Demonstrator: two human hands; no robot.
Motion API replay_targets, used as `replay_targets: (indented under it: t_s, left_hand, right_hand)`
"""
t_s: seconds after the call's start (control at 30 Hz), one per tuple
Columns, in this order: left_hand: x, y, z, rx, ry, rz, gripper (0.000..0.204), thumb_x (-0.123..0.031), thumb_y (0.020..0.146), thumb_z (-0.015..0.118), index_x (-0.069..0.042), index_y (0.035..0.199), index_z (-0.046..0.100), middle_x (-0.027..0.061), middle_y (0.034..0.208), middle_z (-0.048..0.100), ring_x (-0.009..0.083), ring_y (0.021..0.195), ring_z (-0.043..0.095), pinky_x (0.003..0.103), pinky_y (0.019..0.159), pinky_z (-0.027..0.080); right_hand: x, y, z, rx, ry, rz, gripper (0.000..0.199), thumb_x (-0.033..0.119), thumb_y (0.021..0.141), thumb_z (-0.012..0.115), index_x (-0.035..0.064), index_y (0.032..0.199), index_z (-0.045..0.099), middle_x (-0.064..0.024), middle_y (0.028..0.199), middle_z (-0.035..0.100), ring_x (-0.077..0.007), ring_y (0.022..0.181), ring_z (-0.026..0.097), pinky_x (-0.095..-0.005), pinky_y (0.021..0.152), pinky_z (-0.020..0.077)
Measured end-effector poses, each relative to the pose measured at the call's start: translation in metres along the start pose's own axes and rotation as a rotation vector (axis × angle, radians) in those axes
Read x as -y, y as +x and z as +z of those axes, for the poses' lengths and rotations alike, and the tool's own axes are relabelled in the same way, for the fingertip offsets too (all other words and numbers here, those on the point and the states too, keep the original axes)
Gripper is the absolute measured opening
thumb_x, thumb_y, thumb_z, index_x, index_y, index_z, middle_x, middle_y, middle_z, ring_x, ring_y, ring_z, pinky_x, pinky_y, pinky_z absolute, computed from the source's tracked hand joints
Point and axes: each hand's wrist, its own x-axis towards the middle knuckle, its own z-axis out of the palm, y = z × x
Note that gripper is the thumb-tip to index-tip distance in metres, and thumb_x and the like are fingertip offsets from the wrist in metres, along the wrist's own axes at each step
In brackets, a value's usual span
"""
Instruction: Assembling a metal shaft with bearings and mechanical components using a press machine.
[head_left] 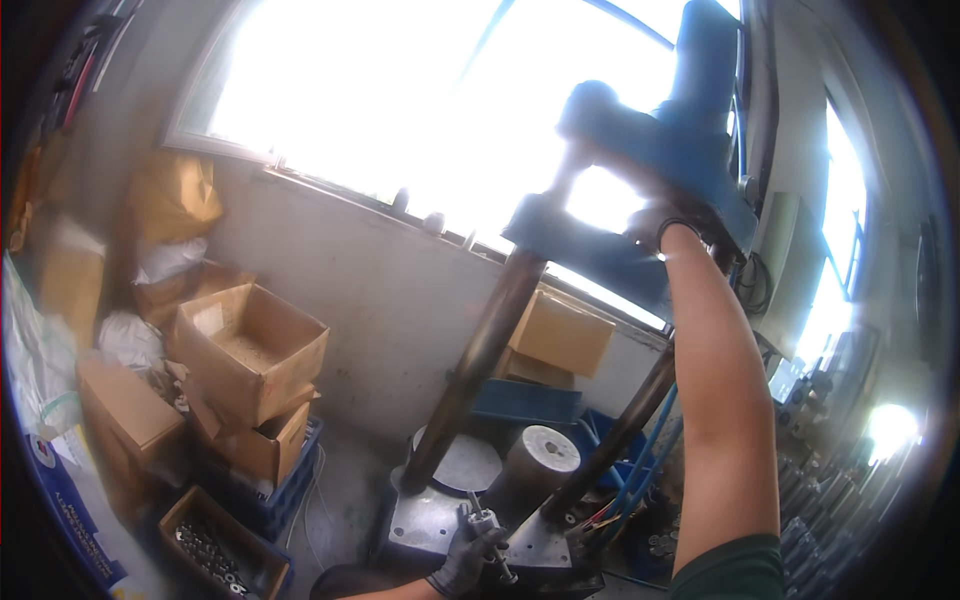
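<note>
My left hand [466, 556], in a dark glove, is low in the middle of the view, its fingers closed around a small silvery metal part with a rod [484, 521] through it. This part is close to the metal base plate [421, 521] of a blue press [640, 130]. My right arm reaches high up, and my right hand [654, 222] is at the press's upper blue crosspiece. Window glare and the press hide the right fingers, so what they touch is unclear. Between the steel columns stands a thick metal cylinder [549, 450] with a hole in its top.
Open cardboard boxes [290, 370] are stacked on a blue crate [298, 470] at the left. Below them, a box of small metal parts [180, 510] sits near the floor. Behind the press are more cartons [562, 333] and blue bins [525, 402]. Metal rods [840, 510] fill the right side.
</note>
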Motion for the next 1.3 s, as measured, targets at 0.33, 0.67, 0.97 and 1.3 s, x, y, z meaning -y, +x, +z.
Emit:
replay_targets:
  t_s: [0.33,0.67,0.97,1.3]
  left_hand:
    - [0.011,0.02,-0.027,0.051,0.066,-0.066,0.034,-0.015,0.092,0.074,-0.01,0.118,0.053,0.0041,0.096,0.066,0.015,0.079,0.068,0.03,0.071,0.056]
    - [0.01,0.008,-0.028,-0.014,-0.005,0.014,0.025,-0.016,0.095,0.07,-0.007,0.113,0.055,0.0058,0.092,0.068,0.0137,0.075,0.067,0.028,0.066,0.055]
    - [-0.024,0.0,-0.023,-0.074,0.034,0.063,0.027,-0.024,0.097,0.07,-0.01,0.115,0.055,0.0082,0.101,0.071,0.0129,0.078,0.07,0.025,0.062,0.055]
    - [-0.019,0.001,-0.032,-0.08,0.007,0.026,0.013,-0.02,0.098,0.065,-0.01,0.095,0.057,0.004,0.076,0.061,0.0144,0.057,0.058,0.028,0.054,0.049]
  right_hand:
    - [0.023,0.008,-0.001,-0.145,0.588,0.137,0.025,0.005,0.088,0.071,0.0061,0.113,0.072,-0.0118,0.101,0.073,-0.0233,0.097,0.069,-0.032,0.086,0.0563]
    - [0.03,-0.02,-0.026,-0.915,0.328,-0.032,0.022,0.004,0.089,0.07,0.0056,0.111,0.071,-0.0122,0.101,0.072,-0.0239,0.094,0.069,-0.0333,0.084,0.0564]
    - [0.071,-0.16,0.021,-1.202,0.152,-0.352,0.014,0.002,0.093,0.063,0.005,0.104,0.07,-0.0098,0.099,0.069,-0.0221,0.088,0.069,-0.0359,0.079,0.0562]
    - [0.079,-0.192,0.038,-0.954,0.957,-0.217,0.019,0.006,0.096,0.063,0.0053,0.113,0.07,-0.0066,0.103,0.07,-0.0197,0.1,0.066,-0.0329,0.088,0.0521]
